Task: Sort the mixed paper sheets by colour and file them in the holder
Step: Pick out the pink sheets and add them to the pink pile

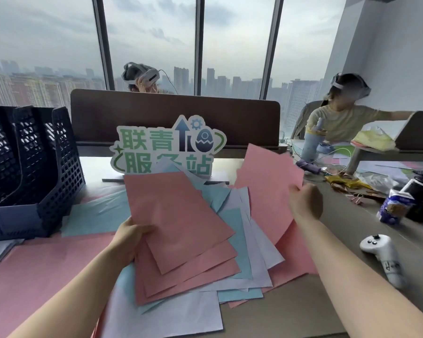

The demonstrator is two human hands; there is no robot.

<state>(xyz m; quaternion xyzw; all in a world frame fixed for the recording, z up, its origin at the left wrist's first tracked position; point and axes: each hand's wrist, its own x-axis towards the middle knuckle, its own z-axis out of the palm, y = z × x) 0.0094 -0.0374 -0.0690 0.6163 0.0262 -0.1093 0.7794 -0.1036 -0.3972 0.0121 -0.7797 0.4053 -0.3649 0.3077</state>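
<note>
While a dark blue mesh holder (34, 167) stands well left of both hands, the left hand (130, 237) grips a fanned stack of 3 pink sheets (181, 228) above mixed pink, blue and white paper (242, 240); the right hand (305, 201) pinches 1 raised pink sheet (266, 181), a white controller (383, 254) to its right.

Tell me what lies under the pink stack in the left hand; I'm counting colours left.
Under the pink stack held by the left hand lie light blue sheets and pale lilac sheets. What lies beneath those is covered.
</note>
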